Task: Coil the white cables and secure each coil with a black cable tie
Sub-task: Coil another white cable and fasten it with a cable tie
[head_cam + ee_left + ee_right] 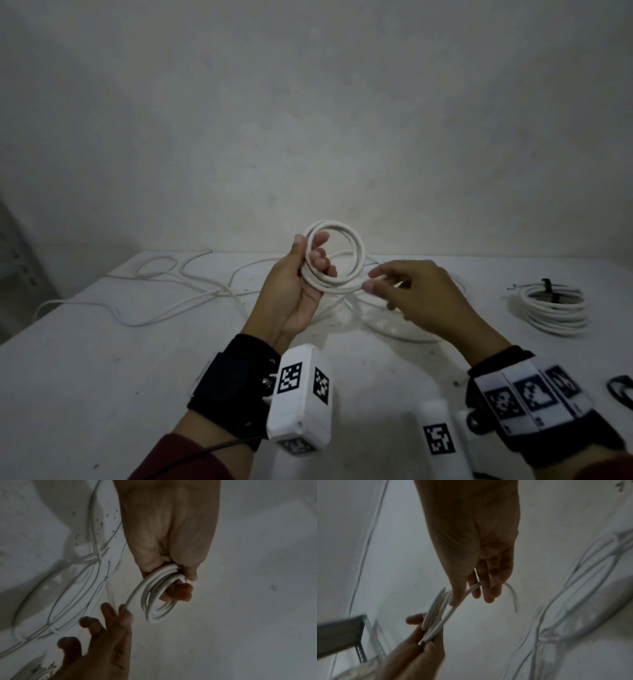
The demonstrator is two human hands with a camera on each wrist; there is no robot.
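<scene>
Mid-coiling: left hand (294, 291) grips the white coil (337, 260), right hand (416, 291) pinches the feeding cable (469, 589); next, probably lay another loop from the slack on the desk (102, 359).

Legible text, brands, numbers: none in any view.

Signs present: black-and-white square coded markers only, with no letters or digits to read.
- White box (301, 397) on the left wrist: two markers on its upper faces, a third partly seen on its lower end at 6 o'clock.
- White block (436, 431) near the right wrist: one marker.
- Right wristband (534, 397): three markers in a row, blurred; small print beneath them is too small to read.

Both wrist views: no markings visible.
</scene>
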